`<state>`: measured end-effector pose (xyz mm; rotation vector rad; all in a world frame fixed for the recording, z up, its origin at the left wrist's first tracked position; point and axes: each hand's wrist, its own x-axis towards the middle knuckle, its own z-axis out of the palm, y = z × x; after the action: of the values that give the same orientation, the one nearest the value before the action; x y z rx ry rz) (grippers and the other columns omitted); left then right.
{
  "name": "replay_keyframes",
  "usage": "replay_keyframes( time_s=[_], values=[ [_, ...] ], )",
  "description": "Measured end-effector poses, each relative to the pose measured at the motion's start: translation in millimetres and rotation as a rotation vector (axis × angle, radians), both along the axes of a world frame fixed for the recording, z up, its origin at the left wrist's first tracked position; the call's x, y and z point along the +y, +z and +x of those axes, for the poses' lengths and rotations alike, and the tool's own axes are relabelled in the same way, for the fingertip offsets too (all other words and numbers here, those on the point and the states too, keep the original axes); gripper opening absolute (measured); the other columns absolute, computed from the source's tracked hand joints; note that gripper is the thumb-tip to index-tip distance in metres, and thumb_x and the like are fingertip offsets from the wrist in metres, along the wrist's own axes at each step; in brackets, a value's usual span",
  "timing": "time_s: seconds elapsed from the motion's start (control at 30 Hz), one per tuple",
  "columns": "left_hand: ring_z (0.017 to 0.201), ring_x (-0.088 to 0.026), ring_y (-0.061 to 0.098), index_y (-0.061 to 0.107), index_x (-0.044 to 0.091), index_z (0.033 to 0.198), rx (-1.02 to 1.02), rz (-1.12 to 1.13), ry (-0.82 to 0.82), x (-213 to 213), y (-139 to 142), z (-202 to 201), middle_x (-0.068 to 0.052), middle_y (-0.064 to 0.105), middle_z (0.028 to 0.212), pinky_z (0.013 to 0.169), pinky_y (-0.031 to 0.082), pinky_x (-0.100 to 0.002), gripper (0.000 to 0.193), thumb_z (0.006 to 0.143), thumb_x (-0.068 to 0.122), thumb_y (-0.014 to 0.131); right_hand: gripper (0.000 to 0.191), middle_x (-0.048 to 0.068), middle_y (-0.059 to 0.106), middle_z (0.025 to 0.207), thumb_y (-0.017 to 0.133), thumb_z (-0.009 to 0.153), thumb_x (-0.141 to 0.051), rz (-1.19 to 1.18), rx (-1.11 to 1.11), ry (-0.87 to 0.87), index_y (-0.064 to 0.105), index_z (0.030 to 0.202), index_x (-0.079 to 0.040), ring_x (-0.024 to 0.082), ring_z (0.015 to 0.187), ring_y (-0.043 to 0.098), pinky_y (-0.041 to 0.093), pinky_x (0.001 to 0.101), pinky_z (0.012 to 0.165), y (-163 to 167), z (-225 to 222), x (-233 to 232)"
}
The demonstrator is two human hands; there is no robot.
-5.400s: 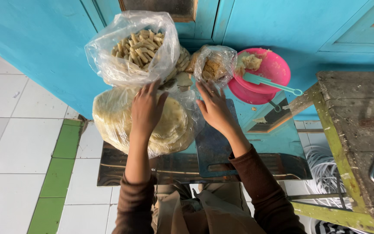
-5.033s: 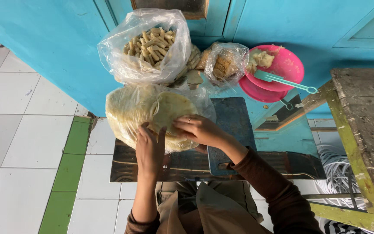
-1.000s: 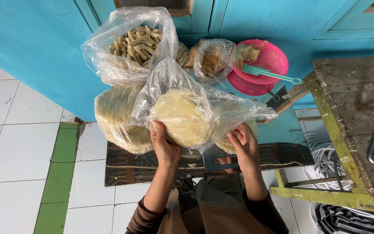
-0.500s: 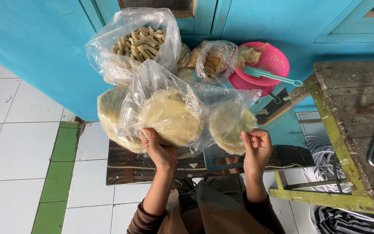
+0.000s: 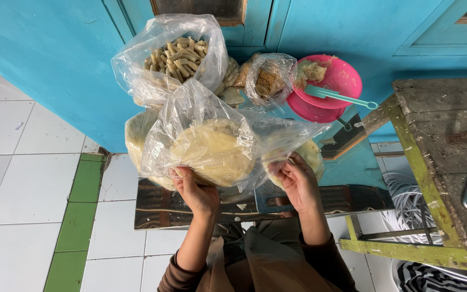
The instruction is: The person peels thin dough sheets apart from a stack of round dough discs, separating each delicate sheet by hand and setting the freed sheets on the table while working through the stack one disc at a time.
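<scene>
1. The left hand (image 5: 197, 190) held a clear plastic bag (image 5: 190, 119) from below, fingers curled and pinched on the lower edge of the round stack of pale wrappers (image 5: 214, 152) inside it; the stack stood just above the fingertips, tilted toward the viewer.
2. The right hand (image 5: 297, 181) gripped the bag's loose right side, thumb and fingers pressed together on crumpled film; a second, smaller stack (image 5: 309, 154) showed just beyond those fingers, though whether it lay inside the same bag could not be told.
3. Handling, as judged: the discs looked thin, floury and pliable, so the stack would likely sag or crack if taken by one edge alone; support under its flat face seems safest. The film looked slick and limp, offering grip only where bunched.
4. Behind the held bag, farther from the fingers, another bagged stack (image 5: 136, 135) of similar discs rested on the bench (image 5: 158, 208), a dark, glossy, worn surface.
5. Well above the fingertips sat a bag of short, ridged, beige sticks (image 5: 177, 57), and a smaller bag (image 5: 268, 81) of brownish crumbly pieces.
6. Up and right of the right fingers, a pink plastic bowl (image 5: 341, 81) held pale mash and a teal scoop (image 5: 341, 97).
7. Background: a teal painted wall (image 5: 55, 48), white floor tiles (image 5: 22, 178), and a weathered wooden table (image 5: 439, 135).
</scene>
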<state>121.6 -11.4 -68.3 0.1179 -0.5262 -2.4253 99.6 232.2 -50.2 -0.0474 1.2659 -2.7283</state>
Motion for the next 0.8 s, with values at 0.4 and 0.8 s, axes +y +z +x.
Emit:
replay_keyframes(
  time_s=[0.4, 0.8],
  values=[
    [0.116, -0.018, 0.062, 0.056, 0.003, 0.131, -0.014, -0.076, 0.013, 1, -4, -4, -0.009, 0.066, 0.126, 0.102, 0.051, -0.035, 0.026, 0.111, 0.02, 0.058, 0.059, 0.009, 0.069, 0.121, 0.083, 0.081, 0.002, 0.26, 0.35, 0.261, 0.055, 0.133, 0.004, 0.02, 0.108, 0.071, 0.063, 0.0354, 0.091, -12, -17, -45],
    [0.074, -0.005, 0.053, 0.066, 0.002, 0.129, -0.134, -0.151, -0.059, -70, 7, -26, 0.002, 0.06, 0.09, 0.066, 0.046, -0.023, 0.017, 0.116, 0.01, 0.06, 0.053, 0.015, 0.075, 0.128, 0.074, 0.085, 0.006, 0.624, 0.331, -0.015, 0.061, 0.137, 0.003, 0.023, 0.069, 0.071, 0.064, 0.041, 0.062, 18, -12, -58]
  ],
)
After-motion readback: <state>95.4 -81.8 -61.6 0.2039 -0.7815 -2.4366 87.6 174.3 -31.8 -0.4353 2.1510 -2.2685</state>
